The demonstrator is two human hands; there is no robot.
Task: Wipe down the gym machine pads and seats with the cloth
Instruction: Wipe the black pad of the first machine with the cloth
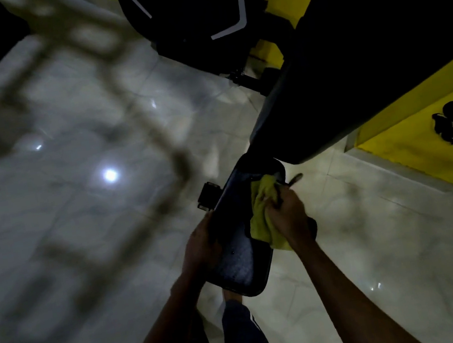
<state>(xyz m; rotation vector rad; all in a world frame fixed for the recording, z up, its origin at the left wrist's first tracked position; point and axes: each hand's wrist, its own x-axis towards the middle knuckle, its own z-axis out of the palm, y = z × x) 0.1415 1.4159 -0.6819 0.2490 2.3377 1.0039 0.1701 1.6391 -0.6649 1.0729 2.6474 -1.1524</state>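
Head view: the left grip (201, 243) is clasping the left edge of the small black seat pad (240, 264), fingers curling round the rim. This is probably steadying the pad against the sideways push of wiping. The right grip (287, 215) is clenching the bunched yellow cloth (261, 213) and pressing it onto the far right part of the seat pad. The cloth is lying just below the place where the seat pad is meeting the long dark back pad (340, 94). Bunching the cloth is likely giving a thicker, firmer wiping face. The near half of the seat pad is showing bare, so the wiping appears to be working at the far end. The back pad is rising away to the upper right, untouched by either grip. Counted: one cloth, two grips, and two pads on this machine. One further dark machine (179, 9) with white striping is standing beyond on the glossy tiled floor (94, 222). The scene is appearing dim and blurred, so finer detail is escaping judgement.
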